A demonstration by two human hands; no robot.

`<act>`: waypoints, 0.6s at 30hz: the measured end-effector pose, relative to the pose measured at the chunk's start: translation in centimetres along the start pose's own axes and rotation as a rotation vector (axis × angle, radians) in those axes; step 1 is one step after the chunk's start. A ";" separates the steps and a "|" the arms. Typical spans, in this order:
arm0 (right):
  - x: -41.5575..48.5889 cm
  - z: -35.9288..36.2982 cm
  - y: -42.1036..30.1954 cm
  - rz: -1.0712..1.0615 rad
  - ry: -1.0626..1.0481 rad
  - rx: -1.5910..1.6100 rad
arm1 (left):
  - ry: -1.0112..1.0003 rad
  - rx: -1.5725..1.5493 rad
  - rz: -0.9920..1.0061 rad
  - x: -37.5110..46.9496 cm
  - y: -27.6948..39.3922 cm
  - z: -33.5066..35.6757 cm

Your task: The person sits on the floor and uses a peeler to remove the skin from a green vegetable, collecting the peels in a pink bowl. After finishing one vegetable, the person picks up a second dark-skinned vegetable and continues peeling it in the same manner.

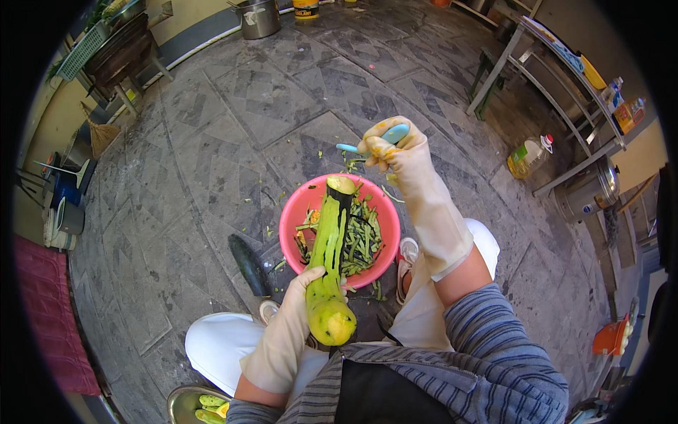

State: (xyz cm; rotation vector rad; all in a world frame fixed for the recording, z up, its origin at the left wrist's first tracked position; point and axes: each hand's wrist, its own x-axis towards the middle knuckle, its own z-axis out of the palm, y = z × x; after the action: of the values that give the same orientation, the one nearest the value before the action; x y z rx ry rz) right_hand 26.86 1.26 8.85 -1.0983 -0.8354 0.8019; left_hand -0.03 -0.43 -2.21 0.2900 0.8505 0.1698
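Observation:
My left hand (296,302), in a cream rubber glove, grips a long green squash (327,254) near its rounded lower end. Most of its skin is peeled to pale green, while dark strips stay along the right side and around the cut far end. Beneath the squash stands a pink plastic basin (288,222) holding a heap of green peelings (365,238). Beyond the basin's far right rim, my right hand (397,143), gloved and stained orange, is closed around a light-blue-handled peeler (396,133). The peeler's blade is mostly hidden by my fingers.
A dark green squash piece (248,265) lies on the grey tiled floor left of the basin. At bottom left, a metal bowl (177,405) holds peeled pieces. An oil bottle (529,156) stands by a metal table (500,69) at right; a stockpot (258,20) stands at the far wall.

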 end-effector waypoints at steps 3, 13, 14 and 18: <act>-0.2 -0.2 0.2 0.099 -0.083 0.064 | 0.042 0.030 -0.004 0.4 -0.5 0.0; -1.7 1.8 4.6 0.379 -0.198 0.054 | -0.008 -0.108 0.022 0.1 0.6 -0.4; -1.4 1.6 4.4 0.272 -0.184 -0.018 | -0.027 -0.125 0.019 0.1 0.7 -0.4; -1.2 1.9 3.0 0.236 -0.123 -0.002 | -0.093 -0.144 0.037 -0.1 1.1 -0.2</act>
State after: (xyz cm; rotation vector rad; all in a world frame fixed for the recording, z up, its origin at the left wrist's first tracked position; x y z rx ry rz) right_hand 24.27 1.72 6.25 -1.1726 -0.8181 1.0739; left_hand -0.24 0.62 -1.93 0.1771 0.7369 0.2486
